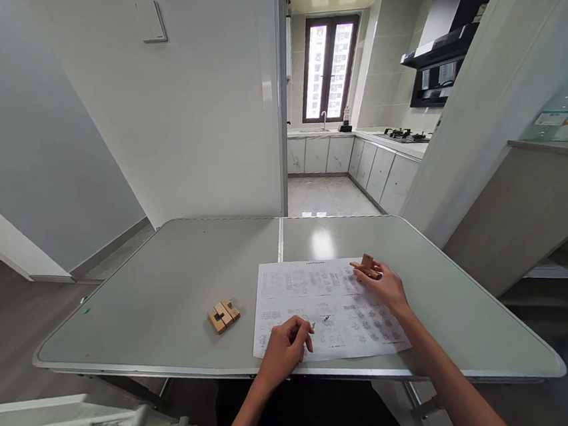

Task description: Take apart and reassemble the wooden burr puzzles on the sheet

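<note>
A white printed sheet (pixel 293 306) with small diagrams lies on the table in front of me. My left hand (pixel 284 347) rests on its lower left part with the fingers curled in; I see nothing in them. Over the sheet's upper right edge, my right hand (pixel 386 289) grips some wooden puzzle pieces (pixel 367 265) between thumb and fingers. These brown pieces cross one another, and the fingers partly hide them. Left of the sheet sits a small group of light wooden puzzle blocks (pixel 222 317), fitted side by side with a notch in the middle, apart from both hands.
The grey folding table (pixel 170 284) has a metal rim and a centre seam. A small green bit (pixel 85 311) lies near its left edge. A white cart (pixel 58 422) holding devices stands at lower left. Plastic bottles (pixel 563 112) are on a shelf at right. Behind is a kitchen doorway.
</note>
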A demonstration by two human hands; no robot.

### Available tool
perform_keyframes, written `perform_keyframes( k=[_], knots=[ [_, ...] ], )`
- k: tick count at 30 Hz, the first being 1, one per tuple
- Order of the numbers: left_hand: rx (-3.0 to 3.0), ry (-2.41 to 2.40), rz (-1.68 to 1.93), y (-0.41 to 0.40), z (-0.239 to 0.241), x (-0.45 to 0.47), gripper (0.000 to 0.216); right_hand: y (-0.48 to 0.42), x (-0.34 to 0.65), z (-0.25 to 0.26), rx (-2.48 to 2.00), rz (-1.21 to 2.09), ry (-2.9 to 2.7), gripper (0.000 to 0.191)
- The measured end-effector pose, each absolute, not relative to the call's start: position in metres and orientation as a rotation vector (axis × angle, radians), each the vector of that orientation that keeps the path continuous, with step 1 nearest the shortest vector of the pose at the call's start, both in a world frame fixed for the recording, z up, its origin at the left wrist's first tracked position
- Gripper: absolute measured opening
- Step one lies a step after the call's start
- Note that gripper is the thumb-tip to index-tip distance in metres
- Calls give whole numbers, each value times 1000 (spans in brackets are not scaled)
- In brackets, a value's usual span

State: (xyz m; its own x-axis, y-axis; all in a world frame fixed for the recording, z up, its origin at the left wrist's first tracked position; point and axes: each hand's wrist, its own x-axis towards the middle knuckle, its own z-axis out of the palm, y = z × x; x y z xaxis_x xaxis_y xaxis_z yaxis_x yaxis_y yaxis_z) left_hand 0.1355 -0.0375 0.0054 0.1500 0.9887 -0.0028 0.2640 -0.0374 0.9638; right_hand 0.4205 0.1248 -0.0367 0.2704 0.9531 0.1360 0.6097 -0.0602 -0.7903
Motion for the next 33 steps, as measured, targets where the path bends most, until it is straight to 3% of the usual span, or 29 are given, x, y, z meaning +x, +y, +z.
perform_keyframes(
  k=[6, 15, 22, 25, 28, 33],
  knots=[
    [1485, 1289, 941, -38, 10, 134, 44, 131, 426, -40, -1766, 642, -1429, 78],
    [1494, 1316, 955, -37, 9, 135, 43, 149, 434, -36, -1782, 757, -1465, 70],
    [1517, 1328, 945, -35, 4, 134, 42, 118, 417, -39, -1776, 609, -1403, 89],
    [1555, 1336, 945, -36, 4, 136, 42, 80, 394, -35, -1521, 427, -1450, 69],
    [1646, 1343, 912, -38, 7, 130, 40, 42, 366, -29, -1268, 518, -1601, 47],
    [1889, 1705, 1056, -40, 11, 80, 34, 8, 339, -33, -1114, 757, -1744, 40]
  ],
)
